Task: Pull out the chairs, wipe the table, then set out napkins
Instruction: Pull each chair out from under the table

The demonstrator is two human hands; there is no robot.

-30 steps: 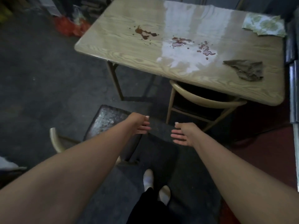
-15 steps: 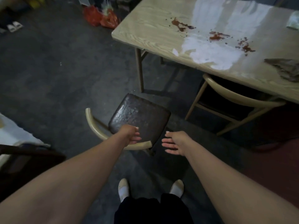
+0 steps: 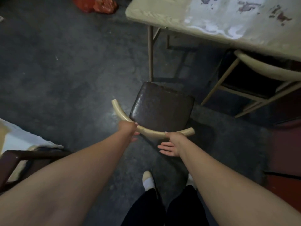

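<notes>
A chair with a dark brown seat (image 3: pixel 161 108) and a curved pale wooden backrest (image 3: pixel 151 132) stands on the floor, clear of the table (image 3: pixel 162 13). My left hand (image 3: pixel 128 129) is wrapped around the left part of the backrest. My right hand (image 3: pixel 171 144) is at the right part, thumb on the rail, fingers spread apart below it. A second chair (image 3: pixel 260 70) is tucked under the table's near edge at the right. Reddish spill stains (image 3: pixel 280 15) and a wet shine lie on the tabletop. Cloth and napkins are out of view.
A red bag (image 3: pixel 97 4) lies on the dark floor at the far left of the table. Dark wooden furniture (image 3: pixel 16 160) with a white cloth (image 3: pixel 16 139) is at my left. My feet (image 3: pixel 148 180) are just behind the chair. Red flooring (image 3: pixel 285 144) starts at the right.
Both hands went from hovering in the air down to the pulled-out chair's backrest; the left closed around it. My view swung left and down, so the cloth and napkins left the frame.
</notes>
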